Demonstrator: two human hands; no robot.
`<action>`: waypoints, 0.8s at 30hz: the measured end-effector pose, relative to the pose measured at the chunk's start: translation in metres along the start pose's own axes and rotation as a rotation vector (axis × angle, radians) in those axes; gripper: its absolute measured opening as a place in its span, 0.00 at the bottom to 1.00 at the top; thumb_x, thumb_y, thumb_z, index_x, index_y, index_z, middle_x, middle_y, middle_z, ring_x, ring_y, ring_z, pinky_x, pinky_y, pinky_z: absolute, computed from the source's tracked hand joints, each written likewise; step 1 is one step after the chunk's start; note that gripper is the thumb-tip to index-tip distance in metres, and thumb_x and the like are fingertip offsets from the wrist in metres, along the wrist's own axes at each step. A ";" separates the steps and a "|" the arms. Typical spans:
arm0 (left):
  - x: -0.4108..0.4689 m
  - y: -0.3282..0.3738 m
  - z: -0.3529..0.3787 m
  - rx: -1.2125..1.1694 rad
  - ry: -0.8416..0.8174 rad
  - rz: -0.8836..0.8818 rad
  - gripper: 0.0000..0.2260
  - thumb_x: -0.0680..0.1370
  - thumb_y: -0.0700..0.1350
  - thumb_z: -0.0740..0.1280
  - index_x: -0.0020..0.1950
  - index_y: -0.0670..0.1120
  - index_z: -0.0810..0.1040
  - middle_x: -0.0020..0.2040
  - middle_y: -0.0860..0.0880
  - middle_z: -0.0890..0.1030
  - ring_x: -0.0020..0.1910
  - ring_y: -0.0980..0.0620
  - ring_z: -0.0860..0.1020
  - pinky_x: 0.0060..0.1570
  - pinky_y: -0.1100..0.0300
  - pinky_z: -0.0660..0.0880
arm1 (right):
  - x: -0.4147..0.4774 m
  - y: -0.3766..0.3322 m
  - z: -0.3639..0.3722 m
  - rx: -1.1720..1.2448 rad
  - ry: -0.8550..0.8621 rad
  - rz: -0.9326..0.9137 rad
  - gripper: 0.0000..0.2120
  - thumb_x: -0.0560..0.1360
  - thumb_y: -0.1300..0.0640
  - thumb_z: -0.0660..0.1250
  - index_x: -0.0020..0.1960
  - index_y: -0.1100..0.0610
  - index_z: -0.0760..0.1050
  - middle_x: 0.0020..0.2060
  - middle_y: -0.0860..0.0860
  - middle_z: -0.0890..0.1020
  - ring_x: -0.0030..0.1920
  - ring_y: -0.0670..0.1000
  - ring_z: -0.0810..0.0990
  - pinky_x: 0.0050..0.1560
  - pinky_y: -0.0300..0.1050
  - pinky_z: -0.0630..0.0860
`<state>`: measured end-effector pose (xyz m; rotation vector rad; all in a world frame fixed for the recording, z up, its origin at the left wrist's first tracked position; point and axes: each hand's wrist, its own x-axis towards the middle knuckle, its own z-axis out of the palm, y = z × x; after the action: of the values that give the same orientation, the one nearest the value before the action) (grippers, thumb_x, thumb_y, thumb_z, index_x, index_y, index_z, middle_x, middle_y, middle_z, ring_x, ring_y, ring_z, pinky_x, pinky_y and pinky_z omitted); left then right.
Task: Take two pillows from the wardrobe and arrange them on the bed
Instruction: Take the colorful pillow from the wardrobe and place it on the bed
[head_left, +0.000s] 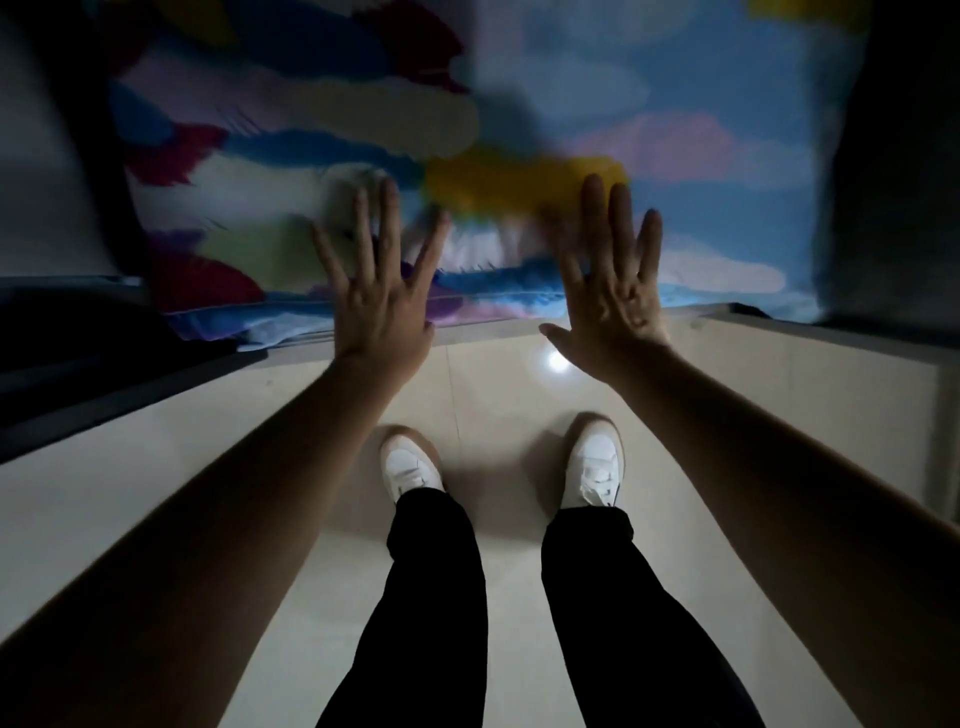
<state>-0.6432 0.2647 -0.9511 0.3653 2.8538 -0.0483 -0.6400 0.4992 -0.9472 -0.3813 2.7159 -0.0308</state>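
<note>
A colourful pillow (291, 156) with red, blue, white and yellow patches fills the upper left of the head view. Beside it on the right is a light blue pillow (701, 135) with white and pink clouds. Both look blurred. My left hand (379, 280) is held out flat, fingers spread, in front of the colourful pillow's lower edge. My right hand (613, 280) is also flat with fingers apart, in front of the seam between the two pillows. Neither hand holds anything; whether they touch the pillows I cannot tell.
I stand on pale floor tiles (493, 395) in white shoes (410, 467) and black trousers. A dark ledge or frame (104, 364) juts in at the left. Dark surfaces border the pillows on the far left and far right.
</note>
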 end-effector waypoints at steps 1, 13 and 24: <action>0.007 -0.004 0.005 0.021 0.006 0.012 0.46 0.70 0.59 0.68 0.79 0.53 0.44 0.79 0.35 0.50 0.76 0.31 0.49 0.68 0.25 0.47 | 0.005 0.000 0.006 -0.012 0.004 0.005 0.57 0.65 0.41 0.76 0.81 0.53 0.43 0.79 0.66 0.47 0.78 0.70 0.45 0.74 0.73 0.44; 0.012 -0.026 -0.092 -0.126 0.008 0.170 0.12 0.76 0.37 0.62 0.57 0.41 0.80 0.53 0.39 0.83 0.53 0.37 0.81 0.43 0.47 0.79 | 0.006 -0.027 -0.056 0.041 -0.065 0.085 0.55 0.68 0.41 0.74 0.81 0.54 0.42 0.79 0.64 0.46 0.78 0.70 0.44 0.73 0.75 0.46; -0.005 -0.026 -0.196 -0.134 0.102 0.067 0.30 0.78 0.60 0.59 0.77 0.48 0.62 0.76 0.40 0.65 0.73 0.38 0.64 0.70 0.38 0.61 | -0.003 -0.018 -0.198 0.093 0.004 0.047 0.33 0.79 0.58 0.57 0.81 0.51 0.48 0.78 0.55 0.59 0.75 0.62 0.60 0.72 0.61 0.58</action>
<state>-0.6947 0.2511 -0.7606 0.4472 2.9221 0.1792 -0.7094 0.4766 -0.7624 -0.2908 2.7140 -0.1446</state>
